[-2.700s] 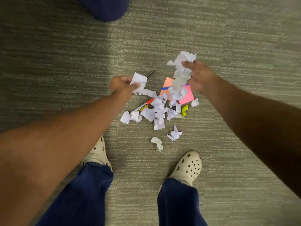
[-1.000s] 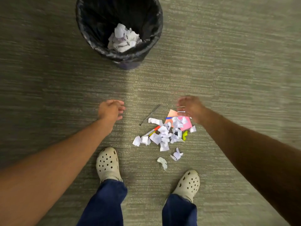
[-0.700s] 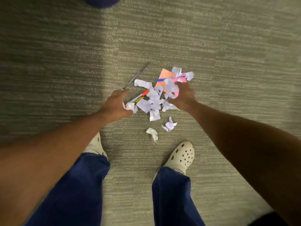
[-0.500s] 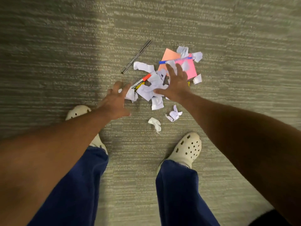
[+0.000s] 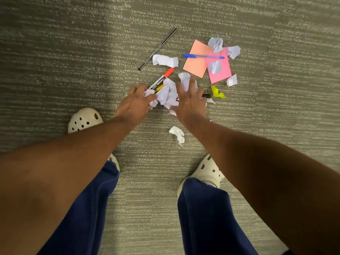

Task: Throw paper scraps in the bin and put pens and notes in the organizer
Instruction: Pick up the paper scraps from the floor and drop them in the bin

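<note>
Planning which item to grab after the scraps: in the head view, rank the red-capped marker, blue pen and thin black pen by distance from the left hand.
1. Red-capped marker: touching the left hand.
2. Thin black pen: farther ahead.
3. Blue pen: ahead-right, on notes.

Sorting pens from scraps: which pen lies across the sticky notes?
The blue pen; it rests across the orange note and pink note. The black pen and red-capped marker lie on carpet.
</note>
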### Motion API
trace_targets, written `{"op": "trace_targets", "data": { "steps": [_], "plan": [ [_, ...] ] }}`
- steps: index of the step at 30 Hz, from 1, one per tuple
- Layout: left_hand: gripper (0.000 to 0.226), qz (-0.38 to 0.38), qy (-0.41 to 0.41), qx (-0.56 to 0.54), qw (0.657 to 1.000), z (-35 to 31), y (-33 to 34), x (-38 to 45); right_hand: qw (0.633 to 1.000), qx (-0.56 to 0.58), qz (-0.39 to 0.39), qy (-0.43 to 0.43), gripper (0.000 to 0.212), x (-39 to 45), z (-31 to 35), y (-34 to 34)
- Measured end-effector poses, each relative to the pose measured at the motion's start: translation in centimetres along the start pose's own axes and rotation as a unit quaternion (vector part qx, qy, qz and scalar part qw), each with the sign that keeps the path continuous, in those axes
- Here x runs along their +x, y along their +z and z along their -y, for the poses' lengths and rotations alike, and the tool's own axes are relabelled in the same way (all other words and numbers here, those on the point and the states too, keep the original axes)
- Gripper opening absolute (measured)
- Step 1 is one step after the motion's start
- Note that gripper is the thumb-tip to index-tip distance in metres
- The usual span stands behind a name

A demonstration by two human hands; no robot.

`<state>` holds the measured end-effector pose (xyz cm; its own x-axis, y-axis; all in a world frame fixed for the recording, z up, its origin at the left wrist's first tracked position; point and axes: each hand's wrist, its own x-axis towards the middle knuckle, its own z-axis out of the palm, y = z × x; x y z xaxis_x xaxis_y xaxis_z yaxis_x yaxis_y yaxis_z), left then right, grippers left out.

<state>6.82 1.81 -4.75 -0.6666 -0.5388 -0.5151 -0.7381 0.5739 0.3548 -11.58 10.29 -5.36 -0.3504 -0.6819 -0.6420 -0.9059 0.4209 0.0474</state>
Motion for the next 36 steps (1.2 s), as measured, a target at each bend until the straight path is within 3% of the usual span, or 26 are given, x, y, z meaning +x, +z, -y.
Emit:
{"op": "trace_targets", "data": {
  "steps": [7,9,11,15,17,23,26,30,34,36],
  "plan": [
    [0.023,-0.014,-0.096,-0.144,0.985,1.2,-1.1,1.9,0.996,0.022,-0.056,-0.071,0.035,2.9,-2.9,-1.1],
    [0.02,-0.018,-0.131,-0.16,0.978,1.2,-1.5,2.3,0.981,0.188,-0.04,-0.003,0.031,3.2,-3.7,-1.6],
    [0.02,-0.026,-0.161,-0.186,0.969,1.2,-2.0,2.1,0.936,0.348,-0.005,0.059,0.036,2.8,-4.1,-2.4],
    [0.021,-0.048,-0.223,-0.287,0.93,0.5,-3.0,0.7,0.891,0.445,0.0,0.085,0.031,1.2,-5.1,-3.8],
    [0.023,-0.059,-0.264,-0.372,0.888,-0.3,-4.2,-0.5,0.848,0.518,0.003,0.112,0.032,-0.1,-5.2,-5.2],
    [0.016,-0.099,-0.335,-0.543,0.763,-2.9,-11.3,-4.6,0.596,0.78,0.116,0.148,0.04,-5.4,-3.9,-13.5],
    [0.022,-0.127,-0.346,-0.601,0.71,-3.5,-16.7,-5.8,0.503,0.836,0.151,0.157,0.029,-7.0,-2.4,-18.9],
    [0.021,-0.164,-0.323,-0.681,0.637,-3.2,-25.3,-5.9,0.438,0.868,0.154,0.176,0.023,-7.2,0.8,-26.7],
    [0.02,-0.184,-0.287,-0.714,0.611,-1.7,-34.7,-3.8,0.421,0.881,0.154,0.151,0.022,-4.3,5.2,-34.7],
    [0.021,-0.191,-0.283,-0.719,0.605,-0.6,-39.3,-1.8,0.434,0.88,0.151,0.124,0.017,-1.9,7.4,-38.9]
  ]
}}
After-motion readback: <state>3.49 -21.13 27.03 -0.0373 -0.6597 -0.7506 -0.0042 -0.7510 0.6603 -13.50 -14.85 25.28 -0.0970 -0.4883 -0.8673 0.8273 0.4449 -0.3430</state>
